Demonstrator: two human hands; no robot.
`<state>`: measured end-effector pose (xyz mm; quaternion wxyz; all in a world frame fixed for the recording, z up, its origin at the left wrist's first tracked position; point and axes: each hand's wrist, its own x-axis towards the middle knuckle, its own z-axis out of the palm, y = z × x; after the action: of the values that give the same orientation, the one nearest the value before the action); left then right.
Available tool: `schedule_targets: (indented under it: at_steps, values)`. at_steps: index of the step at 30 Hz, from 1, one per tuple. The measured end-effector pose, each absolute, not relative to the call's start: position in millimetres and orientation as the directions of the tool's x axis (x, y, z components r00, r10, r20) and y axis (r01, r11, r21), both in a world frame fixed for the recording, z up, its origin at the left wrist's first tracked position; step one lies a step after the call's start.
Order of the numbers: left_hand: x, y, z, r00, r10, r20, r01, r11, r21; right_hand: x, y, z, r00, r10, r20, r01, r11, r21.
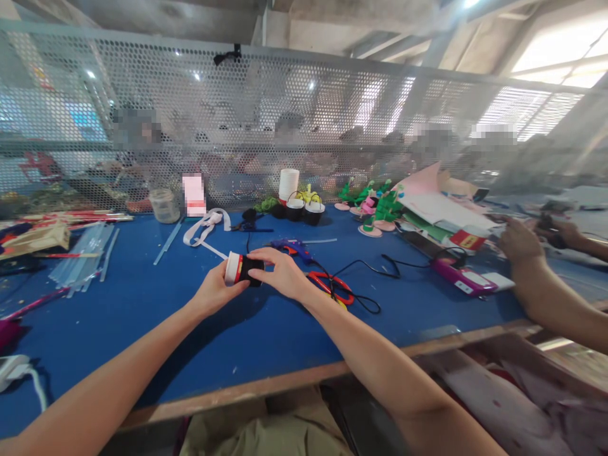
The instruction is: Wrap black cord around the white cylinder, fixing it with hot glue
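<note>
Two bare forearms (118, 380) reach over the near edge of the blue desk (142, 316). At mid-desk the left hand (216, 292) and right hand (284, 273) both grip a small black cup (244, 267), which lies on its side with its white rim to the left. Red scissors (332, 286) lie just to the right.

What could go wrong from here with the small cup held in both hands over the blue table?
1. The small cup is pinched at the fingertips of the left hand and right hand above the table; it might slip and drop.
2. The glue gun lies just behind the right hand; if it is hot, a finger could brush it.
3. The black cord loops over the scissors beside the right forearm and may snag.
</note>
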<state>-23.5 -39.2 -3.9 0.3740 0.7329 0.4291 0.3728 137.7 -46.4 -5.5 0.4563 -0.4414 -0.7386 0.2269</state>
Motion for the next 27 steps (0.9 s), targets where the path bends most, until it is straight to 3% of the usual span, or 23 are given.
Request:
schedule_targets:
  at_steps: [6,12,22,27]
  values:
    - [-21.5,-40.4,-3.2,0.340,0.919,0.200,0.327,-0.315,0.891,130.3,-55.3,-3.3,-0.167,0.742,0.650,0.538,0.620,-0.570]
    - [-21.0,-40.7,-1.6,0.313,0.928,0.199,0.341,-0.306,0.889,131.6,-52.2,-4.6,-0.070,0.804,0.591,0.531,0.531,-0.660]
    - [-26.1,-38.9,-9.0,0.431,0.866,0.253,0.477,-0.457,0.751,129.8,-52.3,-2.9,-0.154,0.793,0.590,0.504,0.576,-0.644]
    - [-25.5,-38.5,-9.1,0.387,0.875,0.291,0.471,-0.459,0.753,134.9,-48.5,-4.6,-0.057,0.835,0.547,0.439,0.513,-0.738]
